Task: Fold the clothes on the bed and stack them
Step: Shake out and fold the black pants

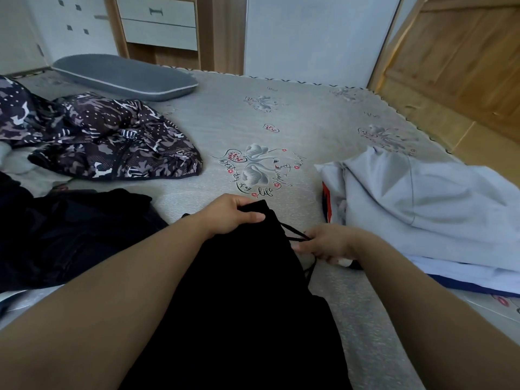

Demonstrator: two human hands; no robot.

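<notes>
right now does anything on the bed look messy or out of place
Yes. The camouflage garment lies crumpled at the left, unfolded, and the drawstring of the black garment trails loose toward the right hand.

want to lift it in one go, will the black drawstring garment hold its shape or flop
Likely floppy: the black drawstring garment already drapes limp where the left hand grips its top corner. Its drawstring, pinched by the right hand, will probably dangle and snag.
</notes>
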